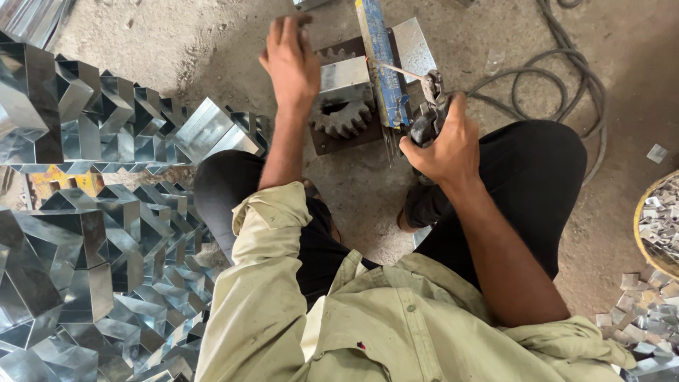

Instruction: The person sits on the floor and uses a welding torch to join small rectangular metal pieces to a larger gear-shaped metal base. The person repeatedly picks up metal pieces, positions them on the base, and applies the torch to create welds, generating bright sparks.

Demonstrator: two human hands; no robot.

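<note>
My left hand (291, 60) presses flat on a folded sheet-metal piece (345, 74) that rests on a dark toothed gear (341, 119) and a rusty base plate. My right hand (447, 145) grips a dark welding electrode holder (428, 117); a thin rod (403, 71) sticks out of it toward the metal piece. A blue-painted metal bar (382, 60) runs between the two hands. My knees in black trousers frame the work, and I wear a pale green shirt.
Stacks of shiny folded sheet-metal boxes (92, 233) fill the left side. A grey cable (566, 78) loops on the concrete floor at the upper right. A yellow basket (654, 226) of small metal clips and a loose pile of clips (647, 325) lie at the right.
</note>
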